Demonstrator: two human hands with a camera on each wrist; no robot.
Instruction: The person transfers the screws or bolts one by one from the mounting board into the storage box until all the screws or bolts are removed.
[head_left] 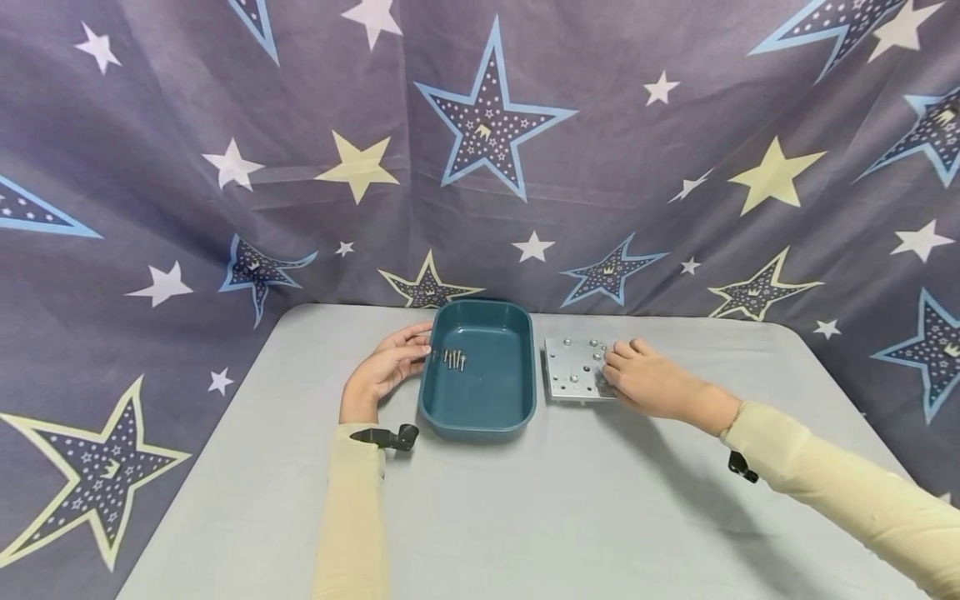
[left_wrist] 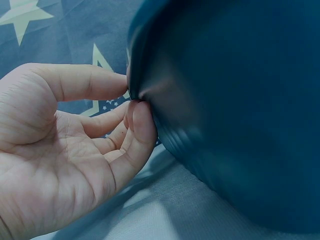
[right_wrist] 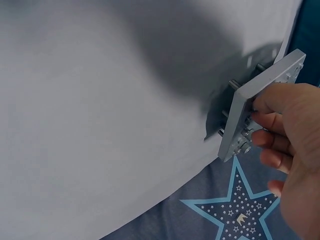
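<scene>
My left hand pinches the left rim of a teal plastic tray. In the left wrist view, its thumb is above the rim and its fingers are below. Several small screws stand in a group at the tray's left side. My right hand is at the right part of a silver metal plate with holes and bolt heads. Its curled fingertips meet at the plate's face in the right wrist view; I cannot tell what they pinch there. Bolt ends stick out from the plate's underside.
Tray and plate stand side by side on a table with a light grey cloth, toward its back edge. Behind and beside it hangs a purple-grey curtain with stars. Each wrist wears a small black camera mount.
</scene>
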